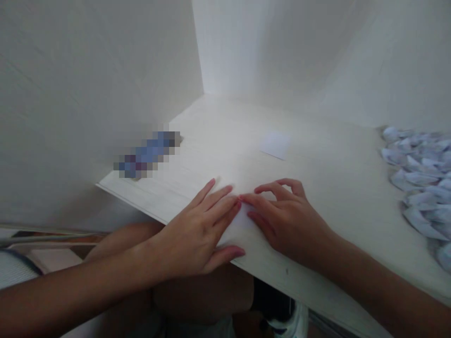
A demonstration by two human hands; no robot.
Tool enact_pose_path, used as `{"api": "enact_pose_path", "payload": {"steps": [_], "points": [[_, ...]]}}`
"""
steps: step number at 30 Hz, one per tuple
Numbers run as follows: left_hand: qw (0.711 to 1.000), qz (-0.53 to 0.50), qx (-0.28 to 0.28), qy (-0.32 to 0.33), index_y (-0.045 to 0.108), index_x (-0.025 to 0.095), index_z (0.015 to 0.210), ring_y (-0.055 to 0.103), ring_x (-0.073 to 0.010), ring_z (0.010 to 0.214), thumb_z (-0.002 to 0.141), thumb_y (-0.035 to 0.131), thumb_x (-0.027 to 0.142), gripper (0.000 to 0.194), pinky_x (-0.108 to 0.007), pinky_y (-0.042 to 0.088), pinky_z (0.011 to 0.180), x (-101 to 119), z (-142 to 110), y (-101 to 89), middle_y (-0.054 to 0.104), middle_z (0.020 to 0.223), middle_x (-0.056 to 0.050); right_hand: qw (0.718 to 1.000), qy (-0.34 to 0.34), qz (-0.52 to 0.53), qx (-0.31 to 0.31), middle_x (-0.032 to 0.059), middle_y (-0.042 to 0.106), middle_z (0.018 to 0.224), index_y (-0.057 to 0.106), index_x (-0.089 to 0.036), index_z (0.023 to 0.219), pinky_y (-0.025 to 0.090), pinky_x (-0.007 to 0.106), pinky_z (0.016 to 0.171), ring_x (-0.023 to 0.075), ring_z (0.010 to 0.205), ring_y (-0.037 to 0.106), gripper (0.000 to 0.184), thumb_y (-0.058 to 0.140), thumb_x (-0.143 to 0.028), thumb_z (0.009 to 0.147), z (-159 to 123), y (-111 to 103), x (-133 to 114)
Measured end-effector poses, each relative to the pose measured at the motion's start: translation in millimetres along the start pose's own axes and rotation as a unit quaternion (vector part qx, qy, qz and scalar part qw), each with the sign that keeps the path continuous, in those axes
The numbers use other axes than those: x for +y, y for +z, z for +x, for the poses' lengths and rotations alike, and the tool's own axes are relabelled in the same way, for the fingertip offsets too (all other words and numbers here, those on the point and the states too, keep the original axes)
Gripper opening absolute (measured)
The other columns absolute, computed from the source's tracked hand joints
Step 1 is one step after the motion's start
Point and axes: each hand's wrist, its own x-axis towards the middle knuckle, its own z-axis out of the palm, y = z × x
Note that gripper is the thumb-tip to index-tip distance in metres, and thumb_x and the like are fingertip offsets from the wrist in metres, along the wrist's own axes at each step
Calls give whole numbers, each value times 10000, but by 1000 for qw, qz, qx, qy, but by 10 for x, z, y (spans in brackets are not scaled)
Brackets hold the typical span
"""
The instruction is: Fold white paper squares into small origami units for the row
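Note:
My left hand lies on the white table with its fingers spread and stretched out. Between the hands sits a small piece of white paper, mostly covered by the fingers. My right hand rests from the other side with its fingers apart and slightly bent. Its index fingertip meets the left fingertips at the paper's far edge. Whether the paper is folded is too blurred to tell. Farther back, a flat square of white paper lies on the table.
Several rows of folded white paper pieces spread along the table's right side. A blue object, blurred out, lies at the left by the wall. Walls close off the back and left. The table's front edge runs above my legs.

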Motion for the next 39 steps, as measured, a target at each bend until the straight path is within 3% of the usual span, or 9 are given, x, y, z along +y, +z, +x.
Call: {"api": "enact_pose_path", "payload": {"steps": [5,8,13,17,21,25,30,36,39], "points": [[998,-12,-40,-49,220,89,1658,238,-407,1601,916,573,740,1048,-646,210,1294,132,-174,1,391,1654,-248,1000,15,-8,-9,119,796,1131,691,-202,1260,336,537,1060,304,1141,682,273,561,-195,1020,2,-2,2],[997,-13,-42,-60,183,108,1672,220,-398,1608,923,549,749,1051,-663,201,1287,177,-234,-37,371,1666,-234,999,23,-9,-23,123,791,1149,696,-210,1284,308,575,1113,308,1169,669,300,573,-196,1010,0,-13,4],[995,-28,-41,-87,423,127,1589,354,-366,1565,1054,453,562,691,-665,233,1276,167,-135,-81,481,1612,-179,1000,16,2,-17,166,782,1161,709,-202,1324,358,605,1102,316,1173,669,344,540,-215,1024,-3,-13,33],[989,-44,18,-141,769,159,1195,675,-304,1265,1064,480,266,334,-524,468,1152,179,144,-83,761,1281,-128,999,27,41,13,137,793,1149,727,-231,1315,469,526,1032,294,1133,689,356,609,-212,979,-11,20,87],[968,-84,35,-234,795,151,1036,732,-287,1029,937,615,171,207,-451,555,995,188,373,-121,801,1091,-126,995,68,70,7,133,781,1225,695,-211,1340,509,509,1013,299,1166,675,392,648,-215,951,-20,32,126],[914,-254,59,-311,761,148,1103,730,-215,841,780,689,115,333,-357,586,826,103,458,-140,797,1040,-99,985,97,146,7,100,791,1220,635,-238,1383,480,533,1055,277,1166,679,471,703,-206,918,-29,28,152],[866,-396,63,-300,745,144,853,665,-162,726,686,675,114,184,-280,522,696,37,469,-121,763,845,-55,955,138,260,30,97,793,1147,597,-205,1393,502,446,1014,224,1043,715,596,773,-175,825,-31,24,189],[813,-454,118,-346,741,150,918,573,-136,605,768,700,226,173,-255,403,581,232,439,-15,659,648,-1,865,214,447,83,0,707,782,704,-198,1085,501,320,682,147,675,616,314,766,-327,806,2,60,237],[788,-481,156,-351,708,153,915,603,-135,623,806,722,293,178,-259,445,585,296,469,24,698,761,-22,835,233,491,86,-10,674,729,711,-191,933,458,295,618,128,632,581,242,789,-357,775,14,65,237]]}}
